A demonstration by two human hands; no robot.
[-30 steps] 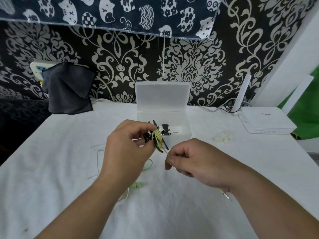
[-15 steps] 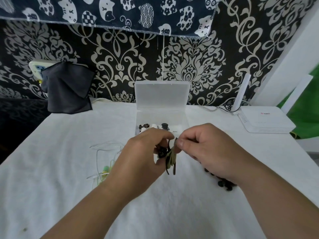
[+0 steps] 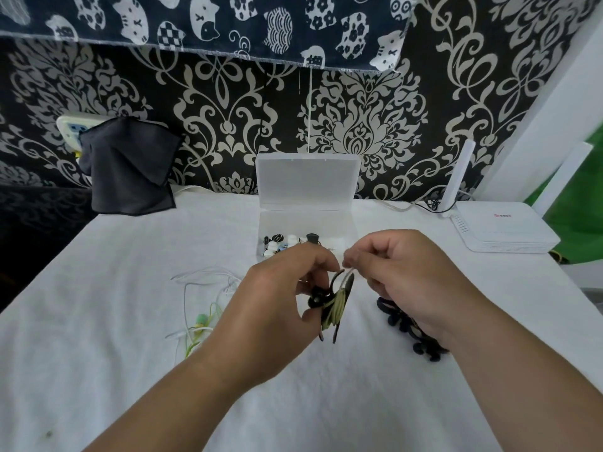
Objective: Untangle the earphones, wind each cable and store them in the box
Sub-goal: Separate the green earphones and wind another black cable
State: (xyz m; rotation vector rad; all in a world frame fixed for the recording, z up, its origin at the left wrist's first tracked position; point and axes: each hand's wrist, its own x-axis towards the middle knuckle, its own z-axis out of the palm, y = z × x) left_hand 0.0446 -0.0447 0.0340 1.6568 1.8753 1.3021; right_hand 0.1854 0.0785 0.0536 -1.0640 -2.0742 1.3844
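Head view: your left hand [image 3: 277, 308] curls its fingers round the wound olive-and-black earphone bundle [image 3: 336, 308], just near of the open box [image 3: 326, 223]. Your right hand [image 3: 408, 282] pinches the bundle's loose cable end, close on the right. Green earphones [image 3: 200, 321] lie tangled at left.

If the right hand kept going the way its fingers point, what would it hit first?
Probably the left hand, whose fingers hold the wound cable bundle right beside the fingertips of the right hand. Depth is unclear from one view.
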